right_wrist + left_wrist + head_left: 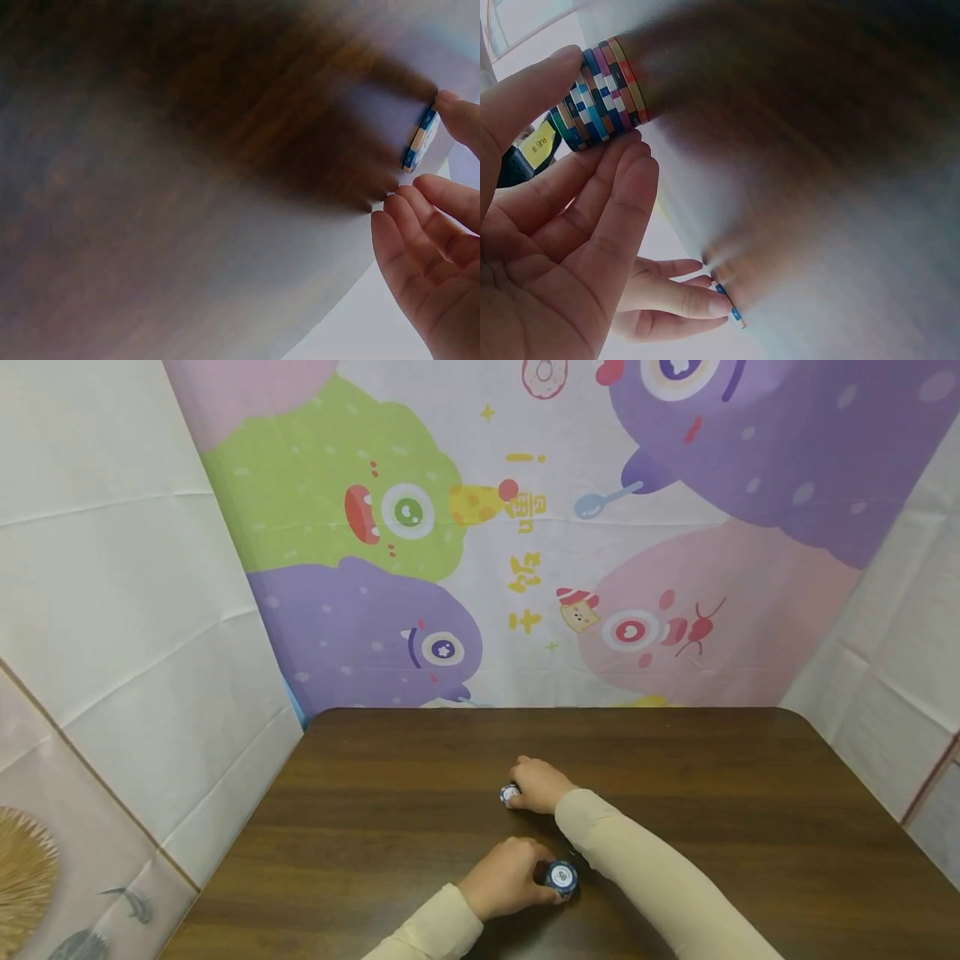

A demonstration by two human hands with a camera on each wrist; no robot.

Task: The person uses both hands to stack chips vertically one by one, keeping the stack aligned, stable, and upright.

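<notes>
A stack of chips [562, 877] was gripped by the left hand [504, 887] near the front edge of the bench [750, 793], its fingers [592, 202] and thumb curled round the stack's sides. Toward the bench's middle, a single chip [509, 793] was pinched on edge by the right hand [538, 785]. The stack would best be held square and steady, and the single chip kept firmly pinched so that it could not roll.

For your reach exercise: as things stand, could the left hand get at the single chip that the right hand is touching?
Probably yes. The left hand holds the chip stack, but the single chip lies on open table beyond it, with only the right hand beside it.
</notes>
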